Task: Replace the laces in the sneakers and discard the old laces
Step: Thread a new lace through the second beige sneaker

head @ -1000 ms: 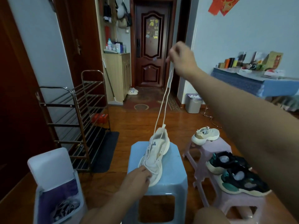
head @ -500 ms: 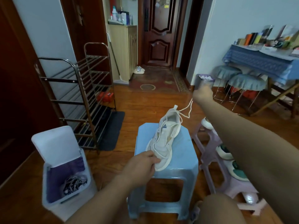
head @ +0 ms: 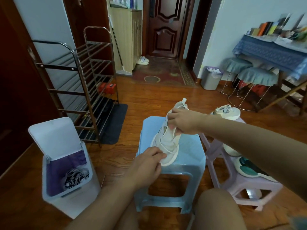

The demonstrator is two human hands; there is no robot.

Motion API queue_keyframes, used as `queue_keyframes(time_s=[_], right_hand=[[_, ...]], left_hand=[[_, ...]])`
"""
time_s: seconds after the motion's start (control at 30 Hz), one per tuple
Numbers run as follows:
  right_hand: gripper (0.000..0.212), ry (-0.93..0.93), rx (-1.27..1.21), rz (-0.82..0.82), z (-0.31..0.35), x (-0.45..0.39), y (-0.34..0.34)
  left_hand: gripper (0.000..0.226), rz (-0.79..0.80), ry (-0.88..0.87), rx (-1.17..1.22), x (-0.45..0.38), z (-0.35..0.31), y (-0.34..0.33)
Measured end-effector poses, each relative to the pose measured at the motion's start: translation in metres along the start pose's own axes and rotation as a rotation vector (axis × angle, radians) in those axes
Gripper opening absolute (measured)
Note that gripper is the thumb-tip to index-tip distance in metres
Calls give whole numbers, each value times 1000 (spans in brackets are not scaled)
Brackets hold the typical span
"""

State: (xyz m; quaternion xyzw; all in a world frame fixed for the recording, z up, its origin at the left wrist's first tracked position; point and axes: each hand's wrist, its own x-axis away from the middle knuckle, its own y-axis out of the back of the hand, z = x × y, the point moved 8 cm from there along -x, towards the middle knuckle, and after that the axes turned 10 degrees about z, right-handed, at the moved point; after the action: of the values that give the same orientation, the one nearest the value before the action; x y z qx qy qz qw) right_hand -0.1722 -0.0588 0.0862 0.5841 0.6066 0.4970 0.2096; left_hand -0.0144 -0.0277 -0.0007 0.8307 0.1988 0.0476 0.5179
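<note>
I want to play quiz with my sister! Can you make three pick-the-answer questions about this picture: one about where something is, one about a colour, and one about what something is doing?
1. Where is the white sneaker?
A. On the blue stool
B. On the shoe rack
C. In the bin

2. What colour is the stool to its right?
A. Red
B. Lilac
C. Black

3. The white bin's lid is:
A. Shut
B. Missing
C. Flipped open

Answers: 1 A, the sneaker lies on the stool's top. 2 B, the lilac stool carries other sneakers. 3 C, the lid stands up, showing old laces inside.
</note>
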Motion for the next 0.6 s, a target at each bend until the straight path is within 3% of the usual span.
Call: queue_keyframes(time_s=[0.3,0.5,0.6], right_hand=[[53,-44,-223,69,-18,-12,10],[31,109,154,42,5,-11,10],[31,111,120,18,3,-10,7]], left_hand=[[44,4,-12,-2,-1,4,-5],[44,-10,-14,7,-3,5,-2],[44,5,-24,-5,-4,5,-4]])
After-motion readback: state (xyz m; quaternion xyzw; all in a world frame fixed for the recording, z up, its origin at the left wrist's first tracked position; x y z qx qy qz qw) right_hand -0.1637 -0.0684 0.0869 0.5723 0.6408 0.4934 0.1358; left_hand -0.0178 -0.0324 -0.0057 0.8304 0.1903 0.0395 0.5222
